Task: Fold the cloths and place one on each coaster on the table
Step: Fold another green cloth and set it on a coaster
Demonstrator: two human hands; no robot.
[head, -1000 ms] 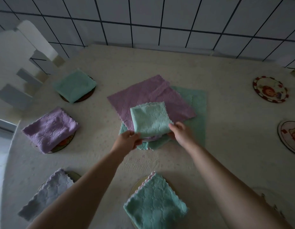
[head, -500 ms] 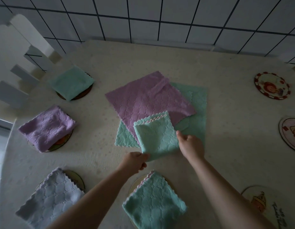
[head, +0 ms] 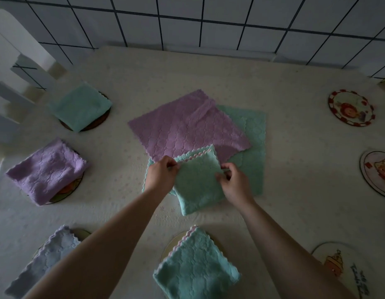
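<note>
Pinching a folded green cloth (head: 198, 184) at its side edges, my left hand (head: 160, 176) and right hand (head: 235, 183) keep it over the near edge of the flat green cloth (head: 254, 147) and purple cloth (head: 187, 128) at table (head: 295, 169) centre. At five o'clock a bare coaster (head: 346, 268) carries script too blurred to read. Two more bare coasters lie at three and two o'clock. Tiled wall (head: 208, 22) runs beyond.

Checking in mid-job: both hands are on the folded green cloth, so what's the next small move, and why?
Probably carry the folded green cloth, gripped by the left hand and right hand, right toward the bare coaster at the near right. The four coasters on the left and in front already carry folded cloths, while three on the right are uncovered.
</note>
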